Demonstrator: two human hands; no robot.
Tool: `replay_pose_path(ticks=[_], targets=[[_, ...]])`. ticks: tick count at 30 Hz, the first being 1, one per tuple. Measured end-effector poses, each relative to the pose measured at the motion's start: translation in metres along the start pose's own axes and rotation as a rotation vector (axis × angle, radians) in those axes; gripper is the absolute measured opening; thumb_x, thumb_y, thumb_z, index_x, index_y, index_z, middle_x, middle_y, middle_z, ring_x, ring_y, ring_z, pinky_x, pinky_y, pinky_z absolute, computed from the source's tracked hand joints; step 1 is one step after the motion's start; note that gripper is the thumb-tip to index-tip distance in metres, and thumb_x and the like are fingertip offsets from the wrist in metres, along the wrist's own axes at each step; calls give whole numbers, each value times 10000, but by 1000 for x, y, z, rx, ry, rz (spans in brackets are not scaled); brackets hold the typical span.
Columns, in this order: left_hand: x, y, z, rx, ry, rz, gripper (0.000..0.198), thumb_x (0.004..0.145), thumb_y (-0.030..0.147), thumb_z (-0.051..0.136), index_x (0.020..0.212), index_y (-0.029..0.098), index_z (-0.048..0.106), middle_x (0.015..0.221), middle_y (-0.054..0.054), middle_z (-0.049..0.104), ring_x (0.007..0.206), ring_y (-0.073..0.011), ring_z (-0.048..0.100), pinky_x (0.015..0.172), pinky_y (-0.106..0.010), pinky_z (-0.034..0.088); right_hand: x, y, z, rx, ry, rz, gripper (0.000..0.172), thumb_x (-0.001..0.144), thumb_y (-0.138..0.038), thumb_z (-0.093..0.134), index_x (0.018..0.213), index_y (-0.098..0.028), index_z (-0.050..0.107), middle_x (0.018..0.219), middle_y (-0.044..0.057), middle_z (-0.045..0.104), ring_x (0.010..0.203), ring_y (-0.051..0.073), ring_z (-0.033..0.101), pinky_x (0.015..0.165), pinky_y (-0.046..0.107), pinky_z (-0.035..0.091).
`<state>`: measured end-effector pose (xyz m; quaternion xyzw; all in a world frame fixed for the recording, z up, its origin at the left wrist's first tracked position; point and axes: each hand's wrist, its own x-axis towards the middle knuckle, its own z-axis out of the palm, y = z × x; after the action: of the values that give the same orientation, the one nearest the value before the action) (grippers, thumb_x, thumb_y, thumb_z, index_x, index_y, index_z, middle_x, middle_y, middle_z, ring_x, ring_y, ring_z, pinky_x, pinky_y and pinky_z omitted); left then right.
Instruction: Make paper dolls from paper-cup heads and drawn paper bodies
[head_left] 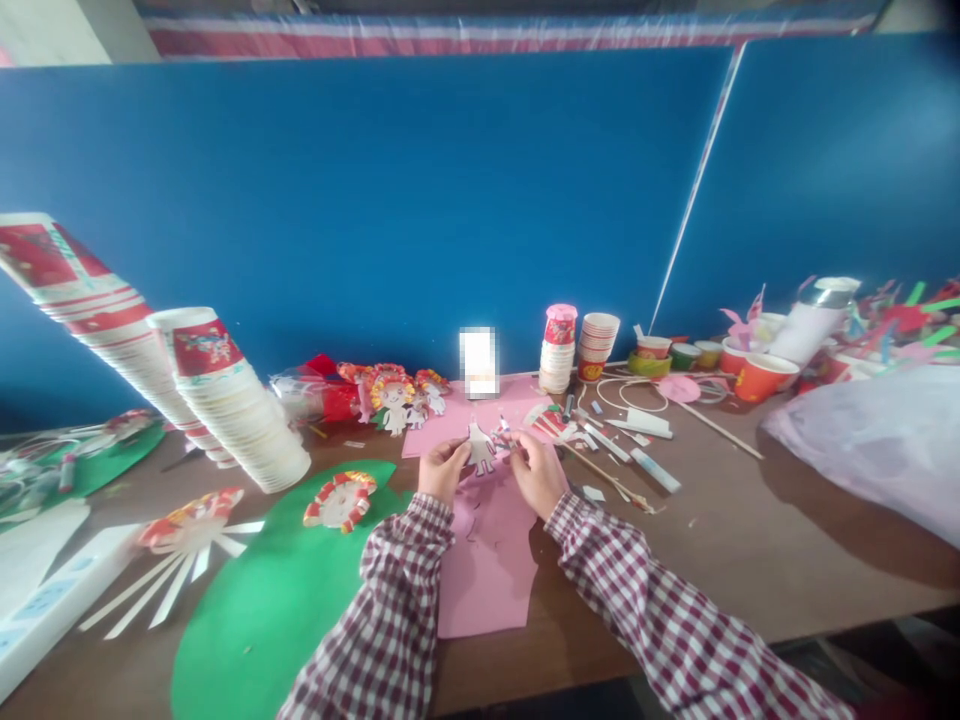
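Note:
Between finger and thumb, my left hand (444,470) pinches a small white paper cutout (481,450) shaped like a little body with legs. My right hand (536,474) is close at its right side, fingers pinched together near the cutout; what they hold is too small to make out. Under both hands lies a pink sheet (487,600) with dark marks on it. Left of my left hand, a ring of red and gold wrapping (340,500) rests on a green leaf-shaped sheet (247,620).
Tall stacks of paper cups (232,400) lean at the left. Behind my hands are paper figures (393,400) with red-gold manes and two shorter cup stacks (559,350). Sticks, markers and a glue tube (655,470) lie at the right, beside a pale plastic bag (870,450). A blue partition (375,200) stands behind.

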<state>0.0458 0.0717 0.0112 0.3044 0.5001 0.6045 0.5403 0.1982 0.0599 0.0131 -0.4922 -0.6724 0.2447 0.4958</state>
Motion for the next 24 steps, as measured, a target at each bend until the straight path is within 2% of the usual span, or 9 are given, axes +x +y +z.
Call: replay_pose_path(ticks=[3, 9, 17, 21, 24], targets=[[0, 0, 0, 5, -1, 0, 291, 579, 261, 803, 793, 104, 684, 643, -6, 643, 530, -85, 587, 509, -204, 512, -1, -2, -1, 3, -5, 9, 288, 817, -80, 424, 989, -177, 634, 861, 74, 713, 873, 219, 671, 796, 339, 511], [-1, 1, 0, 19, -17, -17, 151, 723, 187, 717, 834, 104, 656, 653, 14, 634, 558, -84, 590, 534, -215, 519, -1, -4, -1, 13, -17, 24, 278, 811, -77, 429, 973, -176, 632, 899, 80, 714, 845, 214, 674, 762, 326, 514], [-2, 4, 1, 61, -28, -45, 85, 830, 154, 620, 896, 101, 626, 724, 10, 627, 603, -83, 594, 560, -215, 519, -1, -6, -2, 48, -10, 32, 245, 823, -118, 439, 953, -181, 637, 866, 76, 716, 792, 212, 678, 708, 308, 514], [-2, 4, 2, 98, -30, -60, 91, 867, 176, 581, 922, 107, 603, 774, 6, 616, 632, -88, 593, 577, -229, 522, -1, -1, 0, 87, 5, 26, 300, 828, -100, 378, 972, -183, 628, 921, 71, 708, 724, 184, 682, 663, 288, 518], [-2, 3, 1, 128, -35, -56, 121, 875, 205, 574, 947, 111, 593, 830, -9, 616, 673, -99, 597, 600, -245, 528, 0, 5, 1, 115, 32, 13, 366, 789, -54, 344, 983, -185, 625, 952, 64, 696, 741, 174, 678, 685, 286, 520]])
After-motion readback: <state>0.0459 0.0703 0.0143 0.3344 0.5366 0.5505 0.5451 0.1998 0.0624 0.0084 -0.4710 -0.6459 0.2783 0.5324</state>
